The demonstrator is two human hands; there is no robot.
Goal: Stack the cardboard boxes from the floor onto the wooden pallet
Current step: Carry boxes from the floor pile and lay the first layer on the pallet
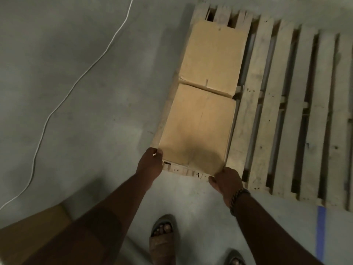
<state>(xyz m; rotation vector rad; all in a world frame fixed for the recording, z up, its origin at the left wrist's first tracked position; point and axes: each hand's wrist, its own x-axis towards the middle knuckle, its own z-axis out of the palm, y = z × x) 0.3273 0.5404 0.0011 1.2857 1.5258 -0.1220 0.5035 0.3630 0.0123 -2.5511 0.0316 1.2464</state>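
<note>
Two brown cardboard boxes lie end to end along the left edge of the wooden pallet [286, 111]. The near box [198, 127] reaches almost to the pallet's front edge; the far box [212, 56] touches its back end. My left hand [150, 163] grips the near box's front left corner. At the front right corner my right hand [226, 180], with a beaded bracelet on the wrist, holds the same box. A third cardboard box [32, 232] shows at the lower left on the floor, partly hidden by my left arm.
The floor is grey concrete. A white cable [76, 83] snakes across it on the left. A blue tape strip [321, 228] marks the floor in front of the pallet at the right. My sandalled feet [162, 240] stand just before the pallet. The pallet's right slats are bare.
</note>
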